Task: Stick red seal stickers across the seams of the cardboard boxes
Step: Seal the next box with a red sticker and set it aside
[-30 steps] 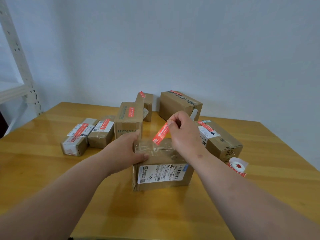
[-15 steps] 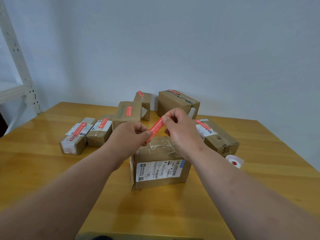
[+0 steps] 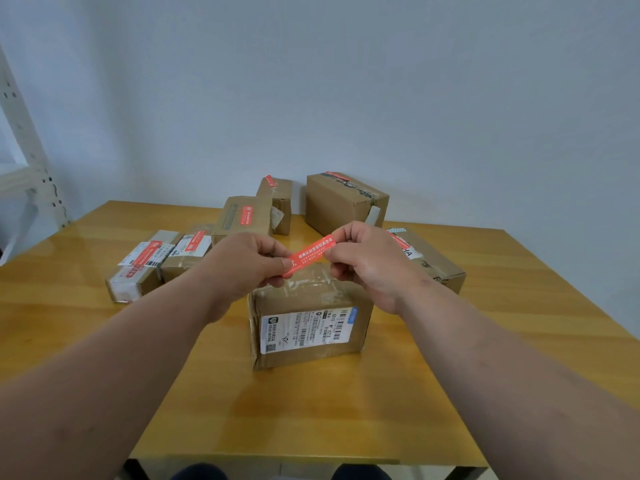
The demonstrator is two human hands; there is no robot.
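A red seal sticker (image 3: 309, 255) with white print is stretched slantwise in the air between my two hands. My left hand (image 3: 247, 263) pinches its lower left end and my right hand (image 3: 369, 259) pinches its upper right end. Just below them stands a taped cardboard box (image 3: 308, 320) with a white shipping label on its near side; its top carries clear tape and no red sticker that I can see. Both hands are above the box and apart from it.
Several other cardboard boxes lie behind on the wooden table (image 3: 311, 410), most bearing red stickers: two flat ones (image 3: 145, 268) at left, an upright one (image 3: 242, 216), a big one (image 3: 346, 202) at the back, one (image 3: 429, 261) at right. A white shelf frame (image 3: 27, 161) stands far left.
My left hand left the box's side and rose to take the sticker's lower end. Both hands now hold it stretched flatter above the box. The sticker roll at right is now hidden.
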